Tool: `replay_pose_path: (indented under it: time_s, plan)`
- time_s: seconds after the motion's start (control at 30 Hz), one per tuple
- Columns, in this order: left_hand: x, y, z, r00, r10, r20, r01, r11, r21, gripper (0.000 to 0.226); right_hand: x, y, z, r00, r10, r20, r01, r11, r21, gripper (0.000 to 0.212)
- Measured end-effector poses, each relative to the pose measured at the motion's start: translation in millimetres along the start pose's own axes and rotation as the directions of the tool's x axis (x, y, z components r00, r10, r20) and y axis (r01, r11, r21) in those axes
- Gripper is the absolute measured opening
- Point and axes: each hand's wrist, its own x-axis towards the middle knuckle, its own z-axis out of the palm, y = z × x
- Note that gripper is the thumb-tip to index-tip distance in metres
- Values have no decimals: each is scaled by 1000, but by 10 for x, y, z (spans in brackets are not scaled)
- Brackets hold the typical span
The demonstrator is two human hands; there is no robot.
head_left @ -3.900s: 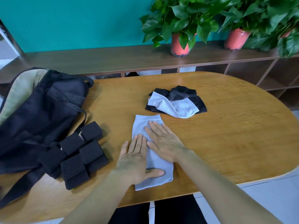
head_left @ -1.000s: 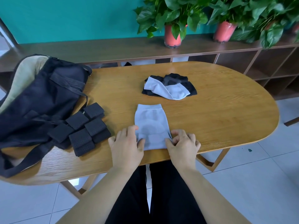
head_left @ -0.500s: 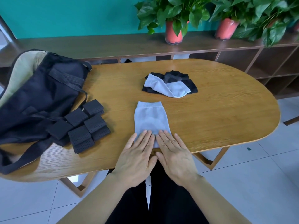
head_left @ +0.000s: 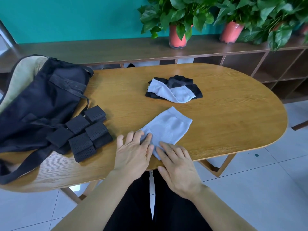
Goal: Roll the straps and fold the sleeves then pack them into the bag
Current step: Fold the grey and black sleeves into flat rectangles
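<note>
A light grey folded sleeve (head_left: 168, 127) lies slanted on the wooden table (head_left: 233, 124) near its front edge. My left hand (head_left: 133, 150) rests flat on the sleeve's near-left corner, fingers spread. My right hand (head_left: 176, 165) lies beside it with straight fingertips touching the sleeve's near end. Farther back sits a pile of black and grey sleeves (head_left: 173, 90). Several rolled black straps (head_left: 85, 132) are clustered to the left, against a black bag (head_left: 38, 104) with a tan lining.
Behind the table runs a low wooden shelf (head_left: 116, 47) carrying two potted plants (head_left: 177, 22) in red pots. The bag's long strap (head_left: 21, 167) trails toward the table's front-left edge. The tiled floor and my dark trousers show below.
The folded grey sleeve has turned from straight to slanted, its far end now pointing right. Both hands stay flat at its near end, shifted slightly apart.
</note>
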Motion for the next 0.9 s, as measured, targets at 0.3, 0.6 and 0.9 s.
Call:
replay_pose_path:
  time_s: [0.3, 0.6, 0.9]
  plan:
    - [74, 26, -90, 998, 21, -56, -28, 990, -136, 45, 353, 395, -199, 987, 61, -149, -73, 995, -73, 38]
    - [107, 432, -120, 999, -4, -42, 0, 995, -95, 39, 724, 930, -202, 994, 107, -1, -102, 944, -315, 40]
    - [352, 112, -60, 998, 66, -18, -66, 998, 20, 51, 434, 686, -218, 988, 145, -53, -153, 966, -208, 40]
